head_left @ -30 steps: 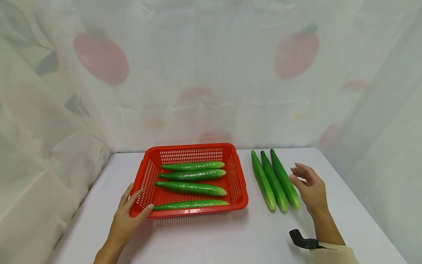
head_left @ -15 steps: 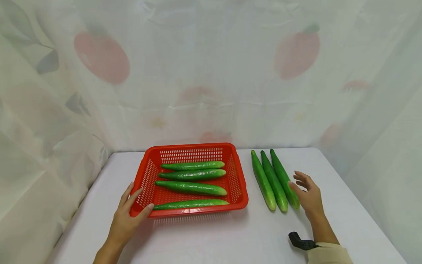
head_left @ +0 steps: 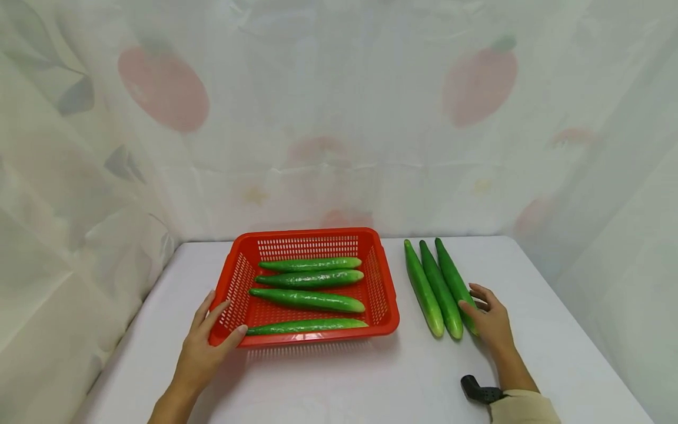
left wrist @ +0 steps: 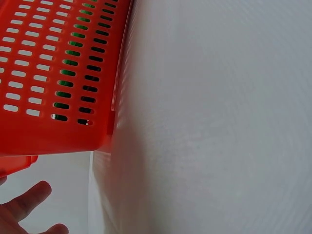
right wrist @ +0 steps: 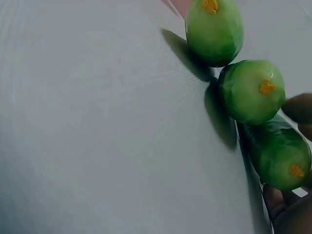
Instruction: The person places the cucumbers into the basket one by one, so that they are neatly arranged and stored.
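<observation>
In the head view my right hand (head_left: 489, 323) straddles the near end of the rightmost cucumber (head_left: 450, 268), thumb on one side and curled fingers on the other. The right wrist view shows this cucumber's pale tip (right wrist: 282, 158) between thumb and fingers. Close beside it lie a middle cucumber (head_left: 441, 290) and a left cucumber (head_left: 422, 287). My left hand (head_left: 198, 353) rests spread at the near left corner of a red plastic basket (head_left: 318, 337), thumb at the front rim. Several cucumbers (head_left: 307, 300) lie crosswise inside. Straight, spread fingers (left wrist: 34, 197) show in the left wrist view.
A white-covered table (head_left: 339, 388) bears everything. Pale sheeting with faded fruit prints (head_left: 339, 118) hangs behind it and at both sides. A black curved device (head_left: 479, 391) sits at my right wrist by the beige sleeve (head_left: 524, 407).
My right hand has come down and left onto the rightmost cucumber, its thumb and fingers closing around the near end. The left hand and basket have stayed put.
</observation>
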A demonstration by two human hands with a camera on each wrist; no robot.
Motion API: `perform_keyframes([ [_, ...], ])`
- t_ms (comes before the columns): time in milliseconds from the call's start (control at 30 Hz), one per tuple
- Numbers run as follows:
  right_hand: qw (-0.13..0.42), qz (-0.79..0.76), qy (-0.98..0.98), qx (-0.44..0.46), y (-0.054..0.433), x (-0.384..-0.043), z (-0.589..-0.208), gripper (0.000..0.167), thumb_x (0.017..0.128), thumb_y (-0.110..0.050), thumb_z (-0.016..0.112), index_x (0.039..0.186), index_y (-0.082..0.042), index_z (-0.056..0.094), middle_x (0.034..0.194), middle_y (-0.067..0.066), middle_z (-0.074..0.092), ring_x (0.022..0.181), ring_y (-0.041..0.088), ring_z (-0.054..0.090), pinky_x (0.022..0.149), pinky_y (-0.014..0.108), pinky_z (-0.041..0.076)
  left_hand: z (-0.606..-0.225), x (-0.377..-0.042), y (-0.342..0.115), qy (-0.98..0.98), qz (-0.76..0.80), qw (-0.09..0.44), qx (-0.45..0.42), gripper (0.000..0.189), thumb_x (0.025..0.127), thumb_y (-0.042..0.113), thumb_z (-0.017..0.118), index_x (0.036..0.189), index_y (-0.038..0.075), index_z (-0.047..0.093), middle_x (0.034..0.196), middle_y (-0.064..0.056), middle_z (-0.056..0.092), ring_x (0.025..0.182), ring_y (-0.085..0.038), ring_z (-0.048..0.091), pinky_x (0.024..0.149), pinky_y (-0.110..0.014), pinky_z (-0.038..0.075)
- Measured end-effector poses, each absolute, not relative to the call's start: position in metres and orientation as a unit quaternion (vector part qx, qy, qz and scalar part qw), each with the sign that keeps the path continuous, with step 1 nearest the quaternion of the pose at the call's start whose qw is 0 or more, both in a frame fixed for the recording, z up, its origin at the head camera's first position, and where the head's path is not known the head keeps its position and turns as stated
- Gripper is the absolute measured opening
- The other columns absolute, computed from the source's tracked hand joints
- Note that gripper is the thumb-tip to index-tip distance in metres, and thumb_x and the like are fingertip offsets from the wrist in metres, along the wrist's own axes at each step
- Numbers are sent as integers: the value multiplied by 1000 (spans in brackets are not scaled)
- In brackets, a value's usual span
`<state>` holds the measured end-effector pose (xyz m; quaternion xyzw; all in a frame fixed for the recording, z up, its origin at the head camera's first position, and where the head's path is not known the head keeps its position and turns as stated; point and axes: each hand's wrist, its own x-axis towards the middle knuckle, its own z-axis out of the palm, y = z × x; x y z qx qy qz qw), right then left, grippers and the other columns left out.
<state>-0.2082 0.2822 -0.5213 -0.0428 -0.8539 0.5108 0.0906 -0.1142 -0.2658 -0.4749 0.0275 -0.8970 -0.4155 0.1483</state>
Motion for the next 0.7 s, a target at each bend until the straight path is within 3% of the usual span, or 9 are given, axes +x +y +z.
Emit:
perform_keyframes([
  [300, 105, 484, -866, -68, 279, -210, -522, 50, 94, -15, 64, 138, 0, 46, 133, 28, 48, 122, 44, 45, 99, 54, 35, -476, -114, -266, -897, -415, 148, 30, 66, 85, 37, 74, 140, 10, 49, 157, 10, 16, 137, -35, 25, 95, -64, 33],
  [700, 177, 478, -849, -140, 274, -210, -520, 39, 91, -14, 66, 128, -3, 59, 126, 19, 59, 114, 38, 54, 90, 46, 40, -475, -114, -266, -898, -415, 144, 29, 67, 85, 36, 75, 141, 10, 49, 157, 9, 15, 137, -35, 25, 95, -65, 32],
])
